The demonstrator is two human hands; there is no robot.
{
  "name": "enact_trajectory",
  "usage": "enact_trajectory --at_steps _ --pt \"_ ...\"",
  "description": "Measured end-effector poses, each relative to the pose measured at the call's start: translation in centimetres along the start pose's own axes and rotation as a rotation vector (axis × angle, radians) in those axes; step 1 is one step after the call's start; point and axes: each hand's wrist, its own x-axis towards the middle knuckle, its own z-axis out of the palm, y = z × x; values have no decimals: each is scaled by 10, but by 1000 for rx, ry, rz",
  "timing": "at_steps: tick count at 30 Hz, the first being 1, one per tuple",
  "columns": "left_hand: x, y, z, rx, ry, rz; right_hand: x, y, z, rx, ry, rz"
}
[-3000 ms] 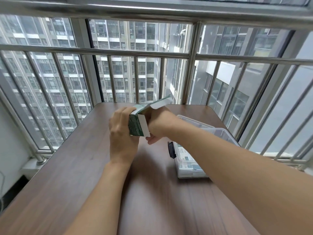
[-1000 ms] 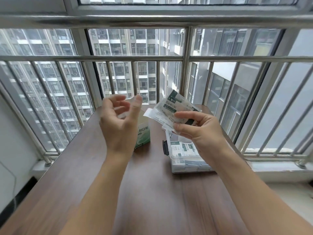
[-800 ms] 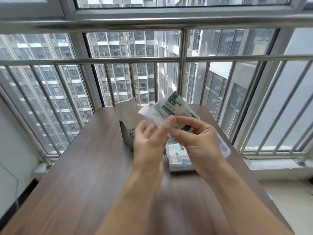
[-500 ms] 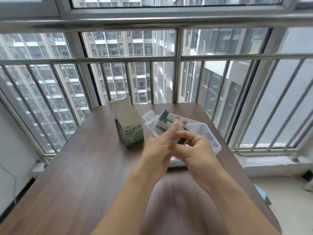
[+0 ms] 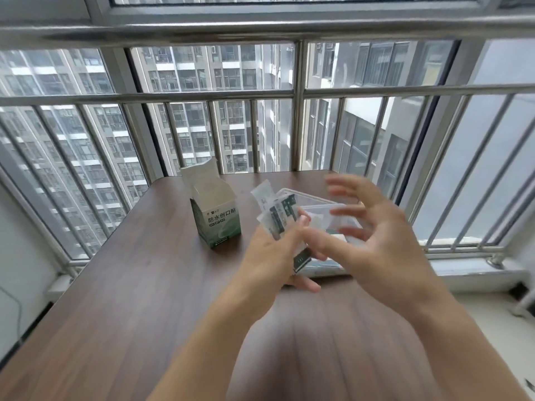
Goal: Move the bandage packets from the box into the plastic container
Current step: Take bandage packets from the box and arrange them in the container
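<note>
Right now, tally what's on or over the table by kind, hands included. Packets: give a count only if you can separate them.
Hands: 2, left hand holding the packets, right hand open beside them
Box: 1, upright, flap open
Plastic container: 1
Bandage packets: 1 fanned bunch; individual count unclear
Total: 5, taking the bunch as 1

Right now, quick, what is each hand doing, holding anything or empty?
Left hand: grips the fanned bandage packets over the plastic container.
Right hand: open, fingers spread, holding nothing; blurred.
</note>
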Motion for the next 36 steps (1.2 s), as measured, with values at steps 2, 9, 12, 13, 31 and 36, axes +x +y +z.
enact_trajectory --at_steps 2,9,12,13,31,36 --pt "-7 -3 9 212 -59 83 1 -7 12 -45 -95 -125" --pt "-11 -9 9 217 -86 87 4 1 30 -45 19 -206" --pt "-9 -7 7 264 -67 54 3 5 30 -47 9 -198" --pt "-8 -6 7 293 -55 51 4 6 28 -56 5 -195" --pt "47 33 9 367 -249 4 105 -18 -38 -236 -672 -240" --pt "58 26 9 325 -205 -64 136 -4 -39 -163 -812 -88"
